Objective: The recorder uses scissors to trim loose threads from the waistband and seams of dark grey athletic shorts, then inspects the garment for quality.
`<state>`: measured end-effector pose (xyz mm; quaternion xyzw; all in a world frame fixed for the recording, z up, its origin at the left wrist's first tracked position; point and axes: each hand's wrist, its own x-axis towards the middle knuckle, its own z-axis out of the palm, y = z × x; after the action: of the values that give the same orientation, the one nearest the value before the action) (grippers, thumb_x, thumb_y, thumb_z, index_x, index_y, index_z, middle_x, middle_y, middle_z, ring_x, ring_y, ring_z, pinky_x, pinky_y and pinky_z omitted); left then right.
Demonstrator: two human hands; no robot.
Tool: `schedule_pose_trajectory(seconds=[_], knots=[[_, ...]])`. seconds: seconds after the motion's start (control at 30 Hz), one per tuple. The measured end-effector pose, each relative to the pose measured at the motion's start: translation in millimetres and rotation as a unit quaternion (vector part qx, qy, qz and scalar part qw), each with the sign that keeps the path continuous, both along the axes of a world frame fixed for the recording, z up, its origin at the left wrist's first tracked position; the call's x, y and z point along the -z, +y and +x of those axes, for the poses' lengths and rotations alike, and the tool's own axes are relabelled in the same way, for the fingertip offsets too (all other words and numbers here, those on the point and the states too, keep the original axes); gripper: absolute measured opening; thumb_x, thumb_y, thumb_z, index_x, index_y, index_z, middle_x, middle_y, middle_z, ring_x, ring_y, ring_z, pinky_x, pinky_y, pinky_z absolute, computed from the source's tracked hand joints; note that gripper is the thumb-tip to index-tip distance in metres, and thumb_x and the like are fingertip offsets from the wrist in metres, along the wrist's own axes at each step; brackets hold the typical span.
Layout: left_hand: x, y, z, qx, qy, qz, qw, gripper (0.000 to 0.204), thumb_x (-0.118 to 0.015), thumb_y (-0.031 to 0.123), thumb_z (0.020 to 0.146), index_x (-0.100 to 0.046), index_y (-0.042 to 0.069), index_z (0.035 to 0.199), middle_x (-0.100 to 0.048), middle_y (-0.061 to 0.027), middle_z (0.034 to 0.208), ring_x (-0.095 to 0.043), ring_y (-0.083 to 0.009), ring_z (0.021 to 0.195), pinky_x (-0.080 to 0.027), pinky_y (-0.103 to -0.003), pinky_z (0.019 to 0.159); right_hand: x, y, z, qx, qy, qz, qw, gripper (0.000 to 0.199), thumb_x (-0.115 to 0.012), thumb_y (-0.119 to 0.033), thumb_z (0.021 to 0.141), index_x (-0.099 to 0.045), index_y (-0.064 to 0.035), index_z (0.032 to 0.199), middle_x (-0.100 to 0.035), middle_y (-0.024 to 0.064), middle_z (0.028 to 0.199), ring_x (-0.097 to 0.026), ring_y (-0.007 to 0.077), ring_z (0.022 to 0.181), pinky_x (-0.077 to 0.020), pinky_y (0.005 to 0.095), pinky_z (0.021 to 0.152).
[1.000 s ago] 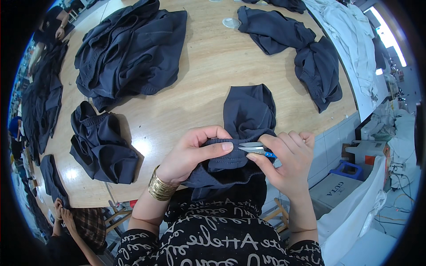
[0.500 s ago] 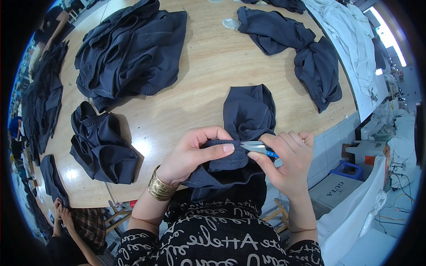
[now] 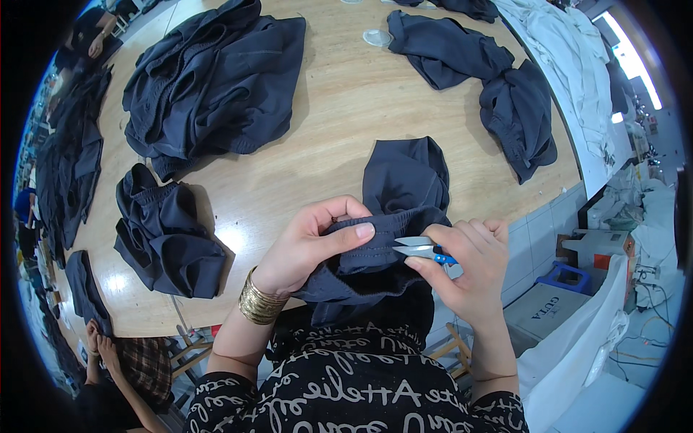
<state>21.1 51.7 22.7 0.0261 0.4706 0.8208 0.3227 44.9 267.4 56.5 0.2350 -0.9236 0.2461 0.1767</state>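
A dark navy garment (image 3: 406,180) with a gathered elastic waistband lies partly on the table and hangs over its near edge. My left hand (image 3: 323,242), gold bangles at the wrist, pinches the waistband between thumb and fingers. Blue-handled thread snips (image 3: 422,249) are gripped in my right hand (image 3: 465,263). Their two pointed blades stand a little apart, tips toward the stitched waistband just right of my left thumb. Part of the blue handle is hidden inside my right palm.
On the wooden table (image 3: 332,108) lie a big heap of dark garments (image 3: 213,86), a smaller bundle (image 3: 166,238) and more dark garments (image 3: 520,119) at far right. White cloth (image 3: 567,65) borders the right side. A co-worker's hands (image 3: 101,343) touch a dark piece at lower left.
The snips' blades have drawn back slightly from the waistband and turned, with a wider gap between them. My left hand has shifted slightly up and left, and the waistband opening gapes more.
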Motion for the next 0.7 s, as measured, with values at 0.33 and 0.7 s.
schedule_pose_trajectory(seconds=[0.33, 0.7], knots=[[0.1, -1.6, -0.4, 0.023, 0.008, 0.007, 1.000, 0.028, -0.066, 0.005, 0.082, -0.055, -0.001, 0.107, -0.062, -0.0023, 0.096, -0.057, -0.0044, 0.084, -0.046, -0.019, 0.077, 2.0, 0.8, 4.1, -0.019, -0.005, 0.023, 1.000, 0.028, -0.075, -0.032, 0.066, -0.061, -0.0123, 0.080, -0.045, -0.0042, 0.060, -0.040, 0.0132, 0.051, -0.0234, 0.0302, 0.059], [-1.2, -1.9, 0.0, 0.029, 0.050, -0.005, 0.998, 0.036, -0.067, 0.002, 0.078, -0.055, -0.002, 0.111, -0.062, -0.0043, 0.100, -0.057, -0.0075, 0.090, -0.046, -0.022, 0.083, -0.7, -1.0, 4.2, -0.022, -0.007, 0.030, 0.999, 0.029, -0.075, -0.031, 0.066, -0.060, -0.0127, 0.082, -0.045, -0.0042, 0.061, -0.039, 0.0133, 0.052, -0.0233, 0.0304, 0.059]])
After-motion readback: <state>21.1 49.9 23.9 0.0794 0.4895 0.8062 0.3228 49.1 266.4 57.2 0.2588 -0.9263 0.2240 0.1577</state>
